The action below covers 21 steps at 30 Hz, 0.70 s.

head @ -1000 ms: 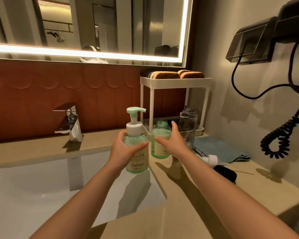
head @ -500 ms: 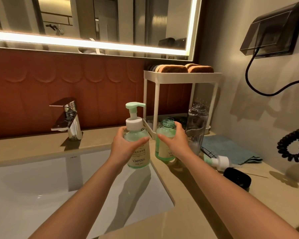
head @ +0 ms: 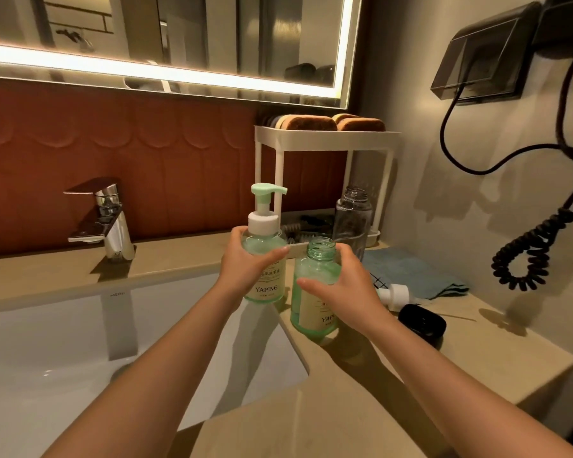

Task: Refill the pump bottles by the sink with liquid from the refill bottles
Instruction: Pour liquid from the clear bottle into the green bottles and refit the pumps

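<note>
we hold two green bottles at once, just right of the sink [head: 80, 358]. our left hand [head: 245, 269] wraps the pump bottle [head: 268, 287] round its shoulder, thumb across the front above the label, fingers curled behind; it hangs in the air over the sink's right edge, pump head on and upright. our right hand [head: 348, 292] grips the open bottle [head: 315, 262] from the right, thumb across the front of its body and fingers round the back; its base sits at or just above the counter [head: 411, 358], we cannot tell which. its neck is bare, and a loose pump head [head: 394, 294] lies on the counter just right of it, near a blue cloth [head: 417, 272].

both look like thin, clear plastic, partly filled, so we judge them light but sloshy, and slick if soap has run down the sides. the walls will likely give under a hard squeeze, which could push liquid out of the bare neck. we would hold each at mid-body, over the label where the grip is surest, keep the open one upright, and not lift the other by its pump.
</note>
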Each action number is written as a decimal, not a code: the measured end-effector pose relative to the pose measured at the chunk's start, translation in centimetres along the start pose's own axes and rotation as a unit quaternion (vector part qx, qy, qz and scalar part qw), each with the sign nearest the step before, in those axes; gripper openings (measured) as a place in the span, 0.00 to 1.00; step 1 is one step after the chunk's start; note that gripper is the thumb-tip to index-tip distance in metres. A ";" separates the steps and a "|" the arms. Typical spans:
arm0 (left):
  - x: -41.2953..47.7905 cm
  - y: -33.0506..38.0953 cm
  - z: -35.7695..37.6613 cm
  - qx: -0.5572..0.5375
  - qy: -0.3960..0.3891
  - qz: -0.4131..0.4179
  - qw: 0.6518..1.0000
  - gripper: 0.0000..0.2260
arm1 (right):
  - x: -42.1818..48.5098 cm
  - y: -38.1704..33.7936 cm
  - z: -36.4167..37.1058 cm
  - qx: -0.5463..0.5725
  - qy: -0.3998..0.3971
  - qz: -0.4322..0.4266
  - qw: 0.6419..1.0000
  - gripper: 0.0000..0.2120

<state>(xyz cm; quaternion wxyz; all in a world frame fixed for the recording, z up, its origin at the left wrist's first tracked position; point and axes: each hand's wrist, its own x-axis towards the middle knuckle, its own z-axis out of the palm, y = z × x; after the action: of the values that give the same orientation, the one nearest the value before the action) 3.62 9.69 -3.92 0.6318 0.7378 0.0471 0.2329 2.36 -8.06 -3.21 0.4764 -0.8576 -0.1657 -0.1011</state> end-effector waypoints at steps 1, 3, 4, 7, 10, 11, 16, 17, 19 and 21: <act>0.1 -0.1 0.5 0.001 -0.006 -0.001 1.000 0.29 | -0.4 0.0 -0.4 0.000 0.000 -0.001 1.000 0.37; 0.2 -0.2 1.9 -0.002 -0.017 -0.004 1.000 0.29 | -1.1 0.4 -1.4 -0.005 -0.001 0.000 1.000 0.37; 0.2 -0.3 2.4 -0.002 -0.019 -0.004 1.000 0.30 | -1.4 0.5 -1.7 -0.005 -0.004 0.000 1.000 0.37; 0.4 -0.6 4.1 -0.001 -0.025 -0.005 1.000 0.33 | -1.9 0.7 -2.9 -0.004 -0.018 0.007 1.000 0.37; 1.1 -0.9 5.3 0.007 -0.024 -0.004 1.000 0.35 | -2.2 1.1 -3.8 -0.018 -0.026 0.003 0.999 0.36; 1.4 -0.9 5.5 0.011 -0.021 -0.002 1.000 0.35 | -2.2 1.2 -4.0 -0.027 -0.027 0.000 0.999 0.35; 3.1 -1.2 6.0 0.029 -0.032 0.011 0.999 0.34 | -2.2 1.5 -4.4 -0.070 -0.040 -0.008 0.997 0.37; 3.5 -1.2 6.0 0.034 -0.044 0.011 0.998 0.33 | -2.2 1.5 -4.4 -0.073 -0.045 -0.011 0.996 0.37; 4.4 -1.4 5.9 0.054 -0.064 0.006 0.996 0.33 | -2.2 1.6 -4.5 -0.075 -0.059 -0.014 0.995 0.37; 5.2 -1.5 5.8 0.117 -0.070 -0.003 0.991 0.34 | -2.2 1.5 -4.6 -0.073 -0.077 -0.016 0.994 0.36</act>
<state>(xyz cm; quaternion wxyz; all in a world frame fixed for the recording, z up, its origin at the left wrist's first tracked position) 10.96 6.58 -4.38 0.5436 0.8209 0.0322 0.1719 0.83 -13.19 -2.70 0.3964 -0.8927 -0.2074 -0.0540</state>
